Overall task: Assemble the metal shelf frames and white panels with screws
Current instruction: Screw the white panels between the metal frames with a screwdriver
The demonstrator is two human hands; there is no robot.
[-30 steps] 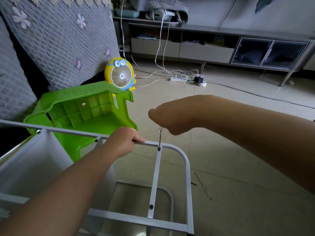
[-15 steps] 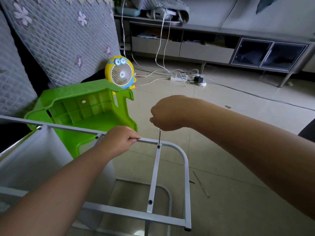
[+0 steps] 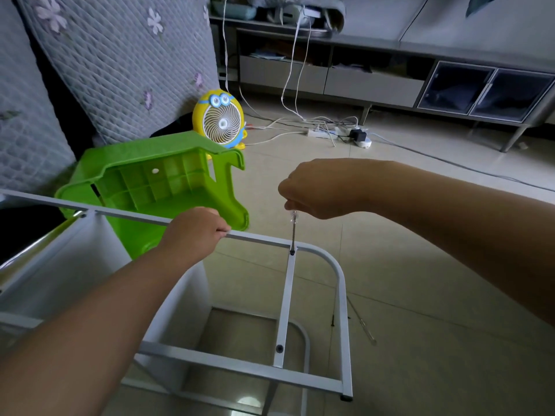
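The grey metal shelf frame stands on the floor in front of me, with a white panel fixed inside it at the left. My left hand grips the frame's top rail. My right hand holds a small screwdriver upright, its tip set on a dark screw where a flat crossbar meets the top rail. A second dark screw sits at the crossbar's near end.
An overturned green plastic stool lies just behind the frame. A yellow desk fan stands past it beside a quilted sofa. A thin metal rod lies on the tiles right of the frame. Cables and a power strip are further back.
My right hand has turned at the wrist on the screwdriver and sits slightly higher, showing more of the shaft. The left hand keeps its grip on the rail.
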